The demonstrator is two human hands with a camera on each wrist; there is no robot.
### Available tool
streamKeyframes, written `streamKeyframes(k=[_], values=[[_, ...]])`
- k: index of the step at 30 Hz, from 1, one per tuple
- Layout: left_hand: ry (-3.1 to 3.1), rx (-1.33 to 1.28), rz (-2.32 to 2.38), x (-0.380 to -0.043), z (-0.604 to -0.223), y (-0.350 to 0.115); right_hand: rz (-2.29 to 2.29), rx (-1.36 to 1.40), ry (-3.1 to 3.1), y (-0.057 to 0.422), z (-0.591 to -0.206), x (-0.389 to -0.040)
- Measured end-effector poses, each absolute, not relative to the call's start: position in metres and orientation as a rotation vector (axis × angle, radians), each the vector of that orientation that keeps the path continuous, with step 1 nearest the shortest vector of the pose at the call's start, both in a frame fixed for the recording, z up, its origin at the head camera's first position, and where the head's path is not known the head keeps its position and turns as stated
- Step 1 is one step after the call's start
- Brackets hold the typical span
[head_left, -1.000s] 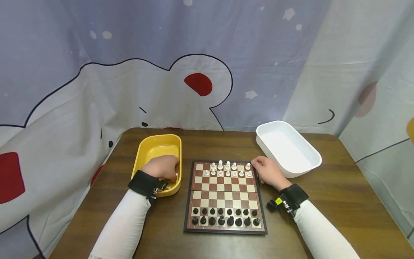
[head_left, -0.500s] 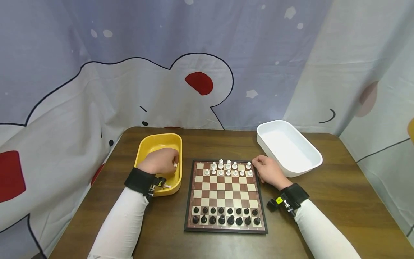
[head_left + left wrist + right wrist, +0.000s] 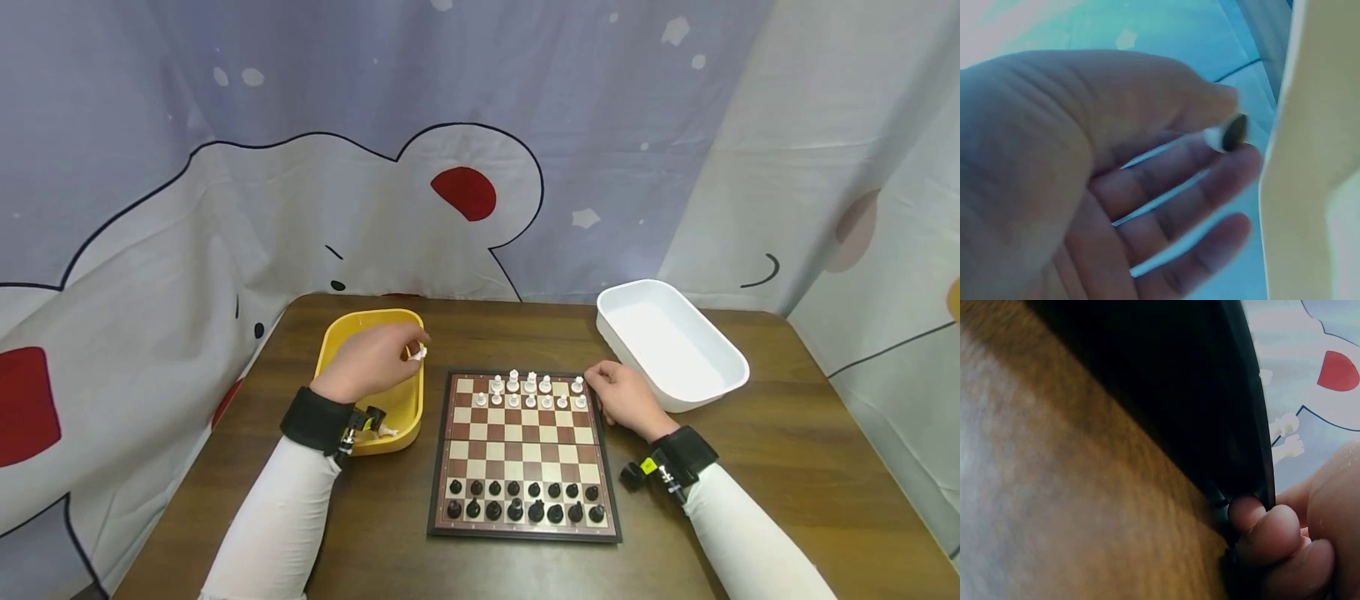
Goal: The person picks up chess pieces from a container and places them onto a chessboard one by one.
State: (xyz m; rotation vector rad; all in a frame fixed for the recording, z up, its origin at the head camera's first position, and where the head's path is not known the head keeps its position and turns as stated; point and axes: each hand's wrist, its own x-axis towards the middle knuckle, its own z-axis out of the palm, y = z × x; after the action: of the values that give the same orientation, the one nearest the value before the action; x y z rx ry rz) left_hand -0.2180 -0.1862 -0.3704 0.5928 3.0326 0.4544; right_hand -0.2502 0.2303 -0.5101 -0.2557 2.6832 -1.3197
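Note:
My left hand (image 3: pixel 371 360) pinches a small white chess piece (image 3: pixel 417 354) at the right side of the yellow tray (image 3: pixel 352 323). The left wrist view shows the dark underside of this chess piece (image 3: pixel 1234 132) between thumb and fingertips, the other fingers spread. Another white piece (image 3: pixel 387 431) lies in the tray's near end, partly hidden by the wrist camera. My right hand (image 3: pixel 622 396) grips the far right corner of the chessboard (image 3: pixel 517 454); the right wrist view has its curled fingers (image 3: pixel 1272 534) against the board's dark edge.
White pieces (image 3: pixel 531 383) stand in two rows on the board's far side, with gaps in the back row. Black pieces (image 3: pixel 514 508) fill two rows on the near side. Behind my right hand is a white tray (image 3: pixel 731 379). A patterned curtain (image 3: pixel 337 208) hangs behind the wooden table (image 3: pixel 375 533).
My left hand has risen from inside the yellow tray and shifted towards its right rim, the white chess piece now showing in its fingers. The right hand keeps its place at the board.

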Motion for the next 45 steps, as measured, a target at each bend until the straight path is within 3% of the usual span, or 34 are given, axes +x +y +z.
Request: streamKeyframes(k=[26,45], values=[[2.941,0.995,0.886,-0.230,-0.366,-0.108,-1.333,-0.250,2.670,0.228,-0.514,-0.255],[2.876,1.048,0.671,-0.250,-0.379,-0.053,-1.325,-0.234,2.669,0.227,-0.512,-0.254]])
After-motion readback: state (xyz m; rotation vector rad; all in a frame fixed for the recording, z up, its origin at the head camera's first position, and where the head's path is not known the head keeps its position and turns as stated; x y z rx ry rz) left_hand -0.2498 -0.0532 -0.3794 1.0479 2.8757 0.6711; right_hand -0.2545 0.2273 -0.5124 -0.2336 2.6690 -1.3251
